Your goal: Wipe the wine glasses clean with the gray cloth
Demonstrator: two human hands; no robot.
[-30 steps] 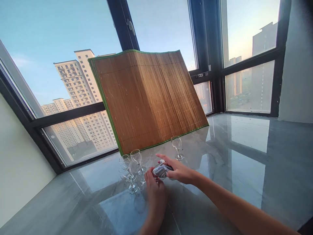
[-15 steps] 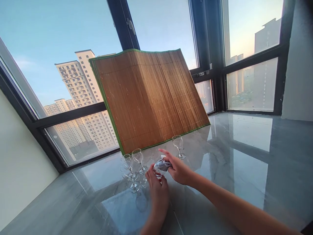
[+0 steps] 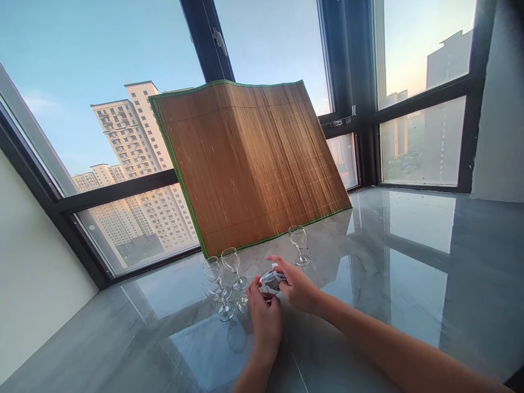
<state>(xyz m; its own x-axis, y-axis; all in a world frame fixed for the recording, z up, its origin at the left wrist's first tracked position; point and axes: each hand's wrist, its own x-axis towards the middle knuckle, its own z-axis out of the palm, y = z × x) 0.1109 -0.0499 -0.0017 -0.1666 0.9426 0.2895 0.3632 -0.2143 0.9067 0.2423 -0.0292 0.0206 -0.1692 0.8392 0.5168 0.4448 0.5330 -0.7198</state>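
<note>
Two hands' grips: left hand (image 3: 265, 316) around a clear stemmed glass (image 3: 266, 289), right hand (image 3: 297, 286) pinching crumpled grey cloth (image 3: 271, 278) into it.

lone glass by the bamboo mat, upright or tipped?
Upright. The lone glass stands on its foot on the table, bowl up, apart from both hands and the mat.

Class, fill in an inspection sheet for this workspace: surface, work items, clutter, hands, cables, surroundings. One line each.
Surface: glossy grey marble counter, reflecting the windows.
Work items: small glass with a cloth pushed into it, held between both hands.
Clutter: three glasses grouped at left; lone glass behind the hands.
Hands: left hand grips the small glass; right hand presses the cloth.
Cables: nothing seen.
Surroundings: bamboo mat leaning against dark-framed windows; tower blocks outside.
</note>
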